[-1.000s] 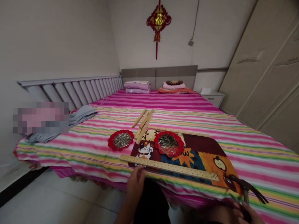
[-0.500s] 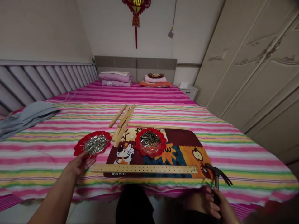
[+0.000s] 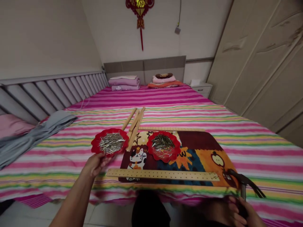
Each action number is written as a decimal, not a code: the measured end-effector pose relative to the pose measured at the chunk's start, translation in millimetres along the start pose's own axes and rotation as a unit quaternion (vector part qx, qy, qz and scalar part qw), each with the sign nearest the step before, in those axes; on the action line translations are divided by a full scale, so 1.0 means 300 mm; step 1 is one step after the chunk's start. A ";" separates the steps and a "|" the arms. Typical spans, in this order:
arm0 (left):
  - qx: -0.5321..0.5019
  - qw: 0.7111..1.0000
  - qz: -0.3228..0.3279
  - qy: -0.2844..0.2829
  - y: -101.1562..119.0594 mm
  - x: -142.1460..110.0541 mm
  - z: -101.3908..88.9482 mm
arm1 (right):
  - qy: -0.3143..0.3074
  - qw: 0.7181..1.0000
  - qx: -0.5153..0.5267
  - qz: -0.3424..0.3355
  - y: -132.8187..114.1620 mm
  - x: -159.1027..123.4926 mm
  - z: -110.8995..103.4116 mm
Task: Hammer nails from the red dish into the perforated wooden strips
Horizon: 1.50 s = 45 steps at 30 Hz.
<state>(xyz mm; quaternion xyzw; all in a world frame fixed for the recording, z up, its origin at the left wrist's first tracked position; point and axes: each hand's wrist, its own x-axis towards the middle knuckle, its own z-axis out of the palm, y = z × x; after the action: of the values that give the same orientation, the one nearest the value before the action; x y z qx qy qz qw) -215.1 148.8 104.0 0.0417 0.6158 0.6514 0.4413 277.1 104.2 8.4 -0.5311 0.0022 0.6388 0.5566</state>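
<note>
My left hand [image 3: 96,164] grips the near rim of a red scalloped plate [image 3: 96,147] heaped with silvery nails [image 3: 112,142]. The plate looks slightly raised, and its right edge overlaps the wooden strips behind it. At the lower right, my right hand [image 3: 240,210] is wrapped round the handle of a claw hammer [image 3: 247,182], its head above the mat's right edge. A long perforated wooden strip [image 3: 163,174] lies along the mat's front, with a few nails [image 3: 214,176] at its right end. A second red plate [image 3: 176,150] holding darker nails [image 3: 163,142] rests on the patterned mat [image 3: 194,140].
Several loose wooden strips [image 3: 135,126] lie piled behind the plates. Another perforated strip [image 3: 171,129] runs along the mat's back edge. Everything sits on a striped bedspread [image 3: 71,151]. Grey clothing [image 3: 54,121] lies at the left, and folded bedding [image 3: 124,82] by the headboard [image 3: 163,66].
The left plate has gone from tilted to more level and shifted slightly toward the strips, with my left hand on its rim. The view has turned left. My right hand still holds the hammer.
</note>
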 end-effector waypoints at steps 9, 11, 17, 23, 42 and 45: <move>0.082 0.987 0.066 -0.122 -0.061 -0.179 0.290 | -0.023 0.999 0.005 -0.028 0.007 0.020 -0.018; 0.105 0.982 0.053 -0.150 -0.094 -0.195 0.356 | -0.029 0.999 0.003 -0.031 0.007 0.022 -0.020; 0.188 0.963 0.041 -0.188 -0.195 -0.179 0.475 | -0.032 0.999 0.001 -0.034 0.004 0.027 -0.034; 0.318 0.920 0.120 -0.196 -0.228 -0.164 0.513 | -0.026 0.999 0.006 -0.032 0.003 0.024 -0.036; 0.503 0.683 0.491 -0.200 -0.226 -0.178 0.516 | -0.037 0.999 0.022 -0.030 0.000 0.015 -0.032; 0.491 0.674 0.510 -0.212 -0.238 -0.160 0.499 | -0.033 0.999 0.026 -0.029 -0.002 0.013 -0.028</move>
<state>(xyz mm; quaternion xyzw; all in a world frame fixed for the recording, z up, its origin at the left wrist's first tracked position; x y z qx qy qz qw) -59.2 222.7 103.3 0.6965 0.6201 0.3530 0.0756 283.9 102.0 2.3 -0.4950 -0.0142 0.6393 0.5883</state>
